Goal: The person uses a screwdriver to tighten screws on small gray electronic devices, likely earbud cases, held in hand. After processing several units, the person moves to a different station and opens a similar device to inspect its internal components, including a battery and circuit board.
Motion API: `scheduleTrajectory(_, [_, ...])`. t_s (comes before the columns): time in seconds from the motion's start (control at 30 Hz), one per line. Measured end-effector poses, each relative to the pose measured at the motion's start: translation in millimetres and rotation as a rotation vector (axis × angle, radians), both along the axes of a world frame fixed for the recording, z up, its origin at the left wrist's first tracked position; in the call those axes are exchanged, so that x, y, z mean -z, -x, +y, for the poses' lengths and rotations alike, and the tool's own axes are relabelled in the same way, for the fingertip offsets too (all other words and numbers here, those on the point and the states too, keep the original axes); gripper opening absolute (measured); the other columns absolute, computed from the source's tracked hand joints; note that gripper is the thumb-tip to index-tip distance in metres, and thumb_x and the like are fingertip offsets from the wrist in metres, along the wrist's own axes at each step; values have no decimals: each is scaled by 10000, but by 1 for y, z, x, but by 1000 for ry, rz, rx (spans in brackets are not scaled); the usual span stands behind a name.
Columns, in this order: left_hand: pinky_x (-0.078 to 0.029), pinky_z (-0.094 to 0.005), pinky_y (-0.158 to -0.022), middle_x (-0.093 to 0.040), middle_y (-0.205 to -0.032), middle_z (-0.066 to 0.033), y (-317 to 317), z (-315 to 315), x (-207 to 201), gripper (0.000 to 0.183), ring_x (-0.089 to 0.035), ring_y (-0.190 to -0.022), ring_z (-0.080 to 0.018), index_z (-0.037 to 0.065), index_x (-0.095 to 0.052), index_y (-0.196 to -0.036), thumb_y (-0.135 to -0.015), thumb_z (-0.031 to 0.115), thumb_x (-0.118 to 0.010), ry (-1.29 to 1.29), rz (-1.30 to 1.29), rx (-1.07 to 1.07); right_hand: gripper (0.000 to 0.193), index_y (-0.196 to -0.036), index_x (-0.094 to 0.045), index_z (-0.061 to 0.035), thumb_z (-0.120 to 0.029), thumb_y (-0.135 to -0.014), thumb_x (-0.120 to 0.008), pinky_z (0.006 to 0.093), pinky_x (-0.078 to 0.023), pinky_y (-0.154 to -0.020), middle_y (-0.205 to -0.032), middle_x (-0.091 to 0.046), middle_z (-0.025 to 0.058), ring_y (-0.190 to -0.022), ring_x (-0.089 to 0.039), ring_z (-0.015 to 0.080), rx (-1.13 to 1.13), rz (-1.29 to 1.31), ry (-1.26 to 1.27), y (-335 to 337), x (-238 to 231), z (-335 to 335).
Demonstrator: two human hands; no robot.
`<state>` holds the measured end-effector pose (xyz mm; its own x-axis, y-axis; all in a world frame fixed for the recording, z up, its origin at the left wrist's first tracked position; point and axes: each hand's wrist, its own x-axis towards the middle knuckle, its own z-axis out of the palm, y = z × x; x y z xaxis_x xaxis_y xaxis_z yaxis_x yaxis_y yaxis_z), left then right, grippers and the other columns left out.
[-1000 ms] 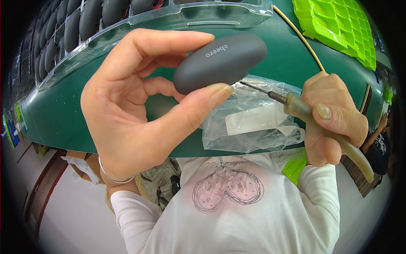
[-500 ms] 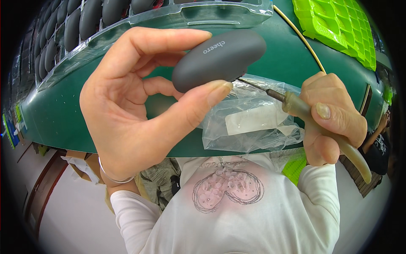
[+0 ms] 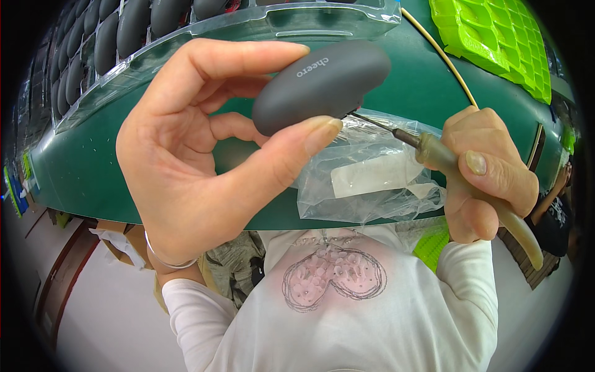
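Between its thumb and fingers, my left hand (image 3: 198, 149) holds a dark grey, smooth oval case (image 3: 322, 87), tilted with its right end higher. My right hand (image 3: 489, 173) is wrapped round a thin metal pick (image 3: 406, 136) whose curved handle is covered in cloudy, yellowish tubing. Its slender shaft points up and left, and the tip reaches the lower edge of the case just beyond my left thumb. A speck of red shows on that edge. Whether the tip sits inside the case or only touches it, I cannot tell.
Under my hands, a clear plastic bag (image 3: 316, 198) with a white label lies on the green table (image 3: 80, 180). A clear tray (image 3: 204, 28) holds several dark grey cases at the back left. A bright green gridded tray (image 3: 496, 37) and a thin tan cord (image 3: 437, 49) lie back right.
The case has tipped very slightly, so more of the red on its lower edge shows. The pick has shifted a touch with it; both hands keep their hold.
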<state>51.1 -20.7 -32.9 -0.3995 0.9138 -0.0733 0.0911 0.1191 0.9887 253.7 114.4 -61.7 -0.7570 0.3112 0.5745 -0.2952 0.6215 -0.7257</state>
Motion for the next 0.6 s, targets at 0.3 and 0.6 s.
scheduleTrajectory(0.3, [-509,-204,-614,-608,-1033,-185,0,0,0,414,-611,-859,-159,-96,-536,-1090,-708,-66,-694,0,3,0,552,-1156,-550,-62,-537,-900,-432,303,-343,-493,-734,-577,103,-586,-476,170,-5,-8,-3,0,-1,0])
scheduleTrajectory(0.6, [-507,-210,-624,-607,-1036,-189,-2,0,-1,409,-610,-864,-164,-96,-537,-1084,-706,-67,-694,1,-10,-15,552,-1160,-547,-60,-535,-900,-435,301,-339,-488,-720,-574,99,-579,-470,166,1,-25,3,-1,-2,0])
